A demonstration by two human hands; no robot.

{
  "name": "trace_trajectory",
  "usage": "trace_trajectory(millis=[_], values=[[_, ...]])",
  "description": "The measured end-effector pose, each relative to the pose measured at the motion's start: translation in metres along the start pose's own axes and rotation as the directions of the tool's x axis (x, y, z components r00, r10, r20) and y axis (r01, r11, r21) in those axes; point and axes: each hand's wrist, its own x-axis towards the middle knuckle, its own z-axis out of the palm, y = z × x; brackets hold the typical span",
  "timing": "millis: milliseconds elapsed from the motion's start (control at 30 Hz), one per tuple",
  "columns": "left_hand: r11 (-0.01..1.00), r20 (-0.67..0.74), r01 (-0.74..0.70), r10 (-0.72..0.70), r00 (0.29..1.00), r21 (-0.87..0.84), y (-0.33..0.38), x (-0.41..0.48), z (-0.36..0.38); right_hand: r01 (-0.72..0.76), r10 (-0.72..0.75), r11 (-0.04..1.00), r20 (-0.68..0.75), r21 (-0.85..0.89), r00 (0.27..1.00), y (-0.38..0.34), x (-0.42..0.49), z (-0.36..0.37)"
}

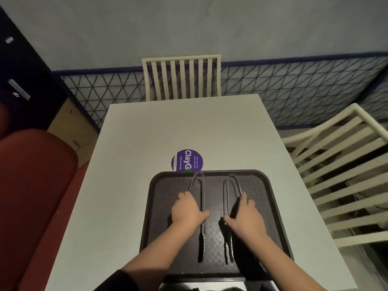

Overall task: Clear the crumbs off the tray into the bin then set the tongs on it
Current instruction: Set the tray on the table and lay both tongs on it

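A dark brown tray [163, 198] lies on the white table near its front edge. Two metal tongs rest on it side by side, looped ends pointing away from me. My left hand [186, 208] lies over the left tongs [198, 183], thumb against one arm of them. My right hand [244, 217] covers the right tongs [231, 185], fingers wrapped around the arms. Both pairs' serrated tips show near the tray's front part. I see no crumbs on the tray's textured surface, and no bin is in view.
A round purple sticker [188, 160] sits on the white table [189, 127] just beyond the tray. One cream slatted chair [181, 77] stands at the far end, another [340, 164] at the right. A red padded seat [35, 175] is on the left.
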Motion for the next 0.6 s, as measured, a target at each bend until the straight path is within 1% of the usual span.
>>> trace_trajectory(millis=[267,600], values=[[0.995,0.007,0.102,-0.102,0.995,0.014,-0.002,0.001,0.015,0.017,-0.013,0.996,0.046,-0.092,0.999,0.002,0.005,0.009],[0.992,0.007,0.121,-0.121,0.993,0.041,-0.002,0.003,0.02,0.014,-0.006,0.992,0.057,-0.129,0.998,0.0,0.01,0.015]])
